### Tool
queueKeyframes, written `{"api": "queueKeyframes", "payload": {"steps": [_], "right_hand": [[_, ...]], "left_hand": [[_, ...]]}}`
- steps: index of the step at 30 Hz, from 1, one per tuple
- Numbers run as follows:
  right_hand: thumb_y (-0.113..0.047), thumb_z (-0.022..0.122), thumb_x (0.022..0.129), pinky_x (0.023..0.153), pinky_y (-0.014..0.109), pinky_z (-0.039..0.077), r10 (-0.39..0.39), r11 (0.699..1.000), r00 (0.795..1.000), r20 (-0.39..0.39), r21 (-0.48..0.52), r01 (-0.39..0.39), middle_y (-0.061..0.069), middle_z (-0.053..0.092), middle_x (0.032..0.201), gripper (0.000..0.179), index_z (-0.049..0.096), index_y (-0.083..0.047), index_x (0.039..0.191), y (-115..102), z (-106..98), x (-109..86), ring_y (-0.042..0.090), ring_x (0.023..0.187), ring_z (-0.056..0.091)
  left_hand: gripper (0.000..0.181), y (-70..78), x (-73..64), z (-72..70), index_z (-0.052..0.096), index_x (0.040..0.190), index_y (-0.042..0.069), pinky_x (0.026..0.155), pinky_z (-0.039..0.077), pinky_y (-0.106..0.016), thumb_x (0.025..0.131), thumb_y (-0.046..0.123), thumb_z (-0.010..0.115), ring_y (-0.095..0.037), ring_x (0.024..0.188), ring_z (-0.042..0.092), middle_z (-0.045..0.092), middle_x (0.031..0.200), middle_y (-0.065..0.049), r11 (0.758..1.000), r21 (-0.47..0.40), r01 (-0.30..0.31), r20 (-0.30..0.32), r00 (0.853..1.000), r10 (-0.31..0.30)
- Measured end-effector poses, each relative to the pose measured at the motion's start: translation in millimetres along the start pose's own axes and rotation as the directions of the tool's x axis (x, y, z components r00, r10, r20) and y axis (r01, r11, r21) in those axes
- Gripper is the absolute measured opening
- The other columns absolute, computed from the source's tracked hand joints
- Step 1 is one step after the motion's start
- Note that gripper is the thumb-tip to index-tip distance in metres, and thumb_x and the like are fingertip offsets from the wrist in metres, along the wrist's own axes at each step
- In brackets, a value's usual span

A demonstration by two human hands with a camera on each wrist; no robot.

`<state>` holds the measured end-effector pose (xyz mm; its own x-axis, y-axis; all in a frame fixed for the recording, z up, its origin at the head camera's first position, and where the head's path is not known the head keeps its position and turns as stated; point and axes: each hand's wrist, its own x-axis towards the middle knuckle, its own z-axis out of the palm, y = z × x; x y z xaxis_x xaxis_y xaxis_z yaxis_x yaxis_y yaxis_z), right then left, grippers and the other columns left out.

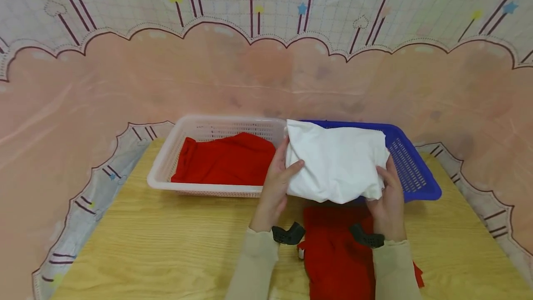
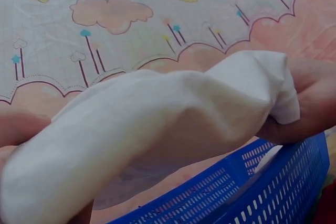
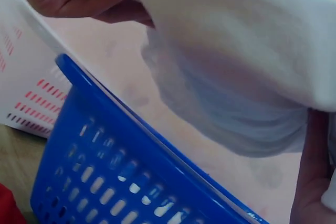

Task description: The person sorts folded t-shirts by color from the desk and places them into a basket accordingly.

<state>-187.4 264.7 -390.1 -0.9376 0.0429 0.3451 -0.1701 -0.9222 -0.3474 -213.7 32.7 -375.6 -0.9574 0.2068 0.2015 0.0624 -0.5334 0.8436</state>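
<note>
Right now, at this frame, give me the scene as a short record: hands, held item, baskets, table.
Hands: left hand and right hand grip opposite sides of the held item
Held item: white cloth, raised above the table
White basket: red cloth inside
Blue basket: partly hidden behind the white cloth; something white shows inside
Table: wood-patterned; red garment lies between the forearms
</note>
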Motion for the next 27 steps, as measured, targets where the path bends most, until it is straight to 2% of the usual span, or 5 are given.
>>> {"api": "queueKeyframes", "payload": {"steps": [7, 12, 18, 22, 27], "right_hand": [[0.004, 0.019, 0.092, 0.098, 0.039, 0.033, 0.001, 0.996, 1.000, -0.007, 0.085, 0.000, 0.003, 0.020, 0.146, 0.054, 0.024, -0.017, 0.142, -6.8, -8.4, 2.8, 0.024, 0.128, 0.028], [0.009, 0.024, 0.091, 0.096, 0.038, 0.035, -0.002, 1.000, 0.999, -0.045, -0.018, 0.001, 0.000, 0.018, 0.146, 0.058, 0.027, -0.020, 0.141, -13.9, -11.6, 1.6, 0.024, 0.127, 0.029], [0.010, 0.027, 0.091, 0.090, 0.036, 0.041, 0.044, 0.984, 0.995, -0.088, -0.166, -0.058, 0.005, 0.016, 0.145, 0.053, 0.029, -0.012, 0.140, -16.9, -10.7, 1.0, 0.026, 0.118, 0.040], [0.009, 0.029, 0.092, 0.091, 0.035, 0.040, 0.069, 0.982, 0.992, -0.107, -0.169, -0.087, 0.006, 0.019, 0.143, 0.050, 0.031, -0.010, 0.139, -17.8, -10.3, 1.3, 0.024, 0.116, 0.042], [0.004, 0.028, 0.093, 0.086, 0.036, 0.045, 0.054, 0.991, 0.995, -0.081, -0.116, -0.063, 0.009, 0.028, 0.139, 0.048, 0.029, -0.009, 0.140, -20.4, -14.5, -0.5, 0.027, 0.109, 0.048]], "left_hand": [[0.067, -5.2, -1.8, 9.8, 0.027, 0.140, 0.025, 0.091, 0.040, -0.035, 0.085, -0.003, 0.054, -0.022, 0.118, 0.039, 0.033, 0.137, 0.001, 0.998, -0.038, 0.054, 0.042, 0.998, -0.052], [0.069, -4.5, -4.2, 17.1, 0.024, 0.141, 0.022, 0.094, 0.037, -0.034, 0.084, -0.003, 0.054, -0.020, 0.121, 0.034, 0.027, 0.140, 0.004, 0.996, 0.038, 0.082, 0.058, 0.995, -0.084], [0.065, -10.6, -2.7, 14.4, 0.030, 0.139, 0.028, 0.097, 0.034, -0.034, 0.085, 0.000, 0.055, -0.018, 0.124, 0.029, 0.022, 0.142, 0.008, 0.989, 0.121, 0.080, 0.063, 0.994, -0.088], [0.054, -19.3, -0.2, 12.2, 0.044, 0.130, 0.029, 0.096, 0.035, -0.033, 0.085, 0.001, 0.056, -0.016, 0.120, 0.034, 0.031, 0.137, 0.009, 0.983, 0.172, 0.069, 0.043, 0.996, -0.077], [0.032, -26.0, -0.9, 13.5, 0.055, 0.112, 0.019, 0.086, 0.042, -0.034, 0.084, 0.004, 0.058, -0.019, 0.105, 0.048, 0.049, 0.118, 0.000, 0.965, 0.249, 0.085, 0.001, 0.996, -0.089]]}}
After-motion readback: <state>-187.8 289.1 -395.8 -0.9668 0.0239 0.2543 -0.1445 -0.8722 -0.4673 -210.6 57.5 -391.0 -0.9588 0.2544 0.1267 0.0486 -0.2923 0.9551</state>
